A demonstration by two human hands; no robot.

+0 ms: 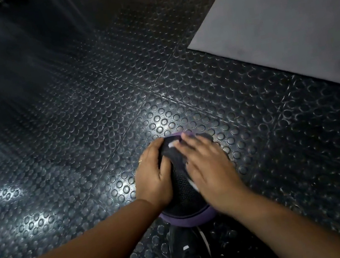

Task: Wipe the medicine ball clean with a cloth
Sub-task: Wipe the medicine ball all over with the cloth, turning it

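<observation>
Mid-wipe I'd guess: left hand (153, 176) curls its fingers round the ball (183, 193), right hand (209, 167) presses the cloth (173, 157) under flat fingers, sides probably not done yet.

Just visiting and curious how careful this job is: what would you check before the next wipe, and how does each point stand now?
1. Ball steadied: left hand holds the medicine ball at its side. Ok.
2. Cloth in place: dark cloth lies on the ball's top. Ok.
3. Wiping hand: right hand presses flat on the cloth. Ok.
4. Ball's footing on the studded floor: underside hidden, a shoe close by. Cannot tell.
5. Dirt left on the ball: too dark and blurred. Cannot tell.
</observation>
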